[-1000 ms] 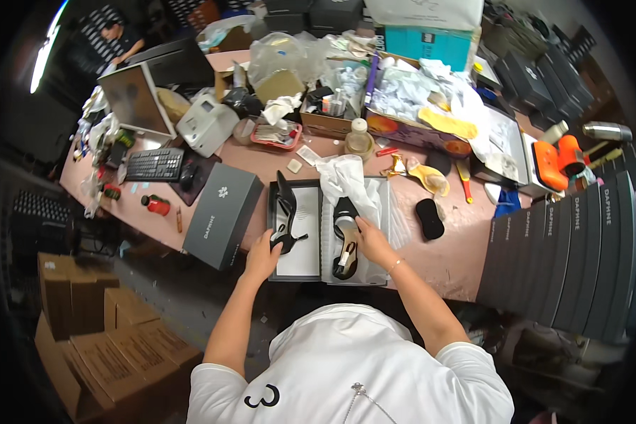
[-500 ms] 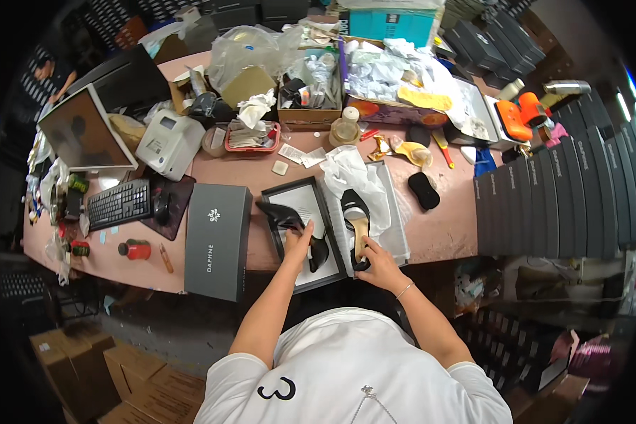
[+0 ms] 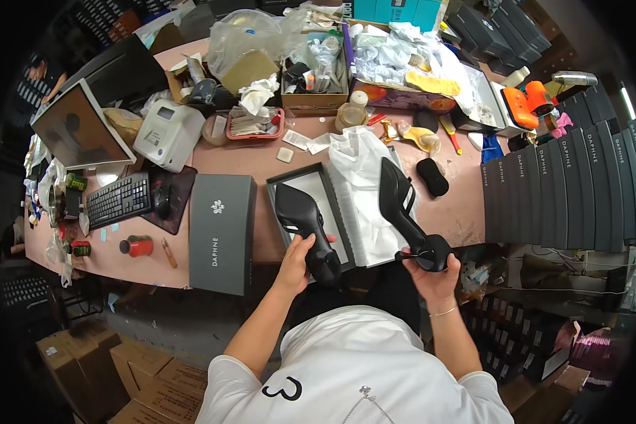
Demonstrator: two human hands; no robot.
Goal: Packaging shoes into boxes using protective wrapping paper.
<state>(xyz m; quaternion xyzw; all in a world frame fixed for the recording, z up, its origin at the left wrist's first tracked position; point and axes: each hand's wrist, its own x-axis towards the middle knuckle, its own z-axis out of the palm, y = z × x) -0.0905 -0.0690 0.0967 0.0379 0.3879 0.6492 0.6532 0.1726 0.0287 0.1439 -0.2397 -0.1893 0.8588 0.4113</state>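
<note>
Holding one black high-heeled shoe in each hand, the person has both shoes lifted out of the open shoe box [image 3: 279,187] at mid-frame. The left hand [image 3: 298,256] grips the left shoe [image 3: 305,226] by its heel end, low over the box; the right hand [image 3: 433,272] clasps the right shoe [image 3: 403,212] near its heel, toe raised over the crumpled white tissue paper [image 3: 364,177]. By my reading, unpacking is done and nothing is back in the box. Both shoes look smooth, matte and pointed; the grey box lid [image 3: 222,233], left of the box, is flat and rigid.
</note>
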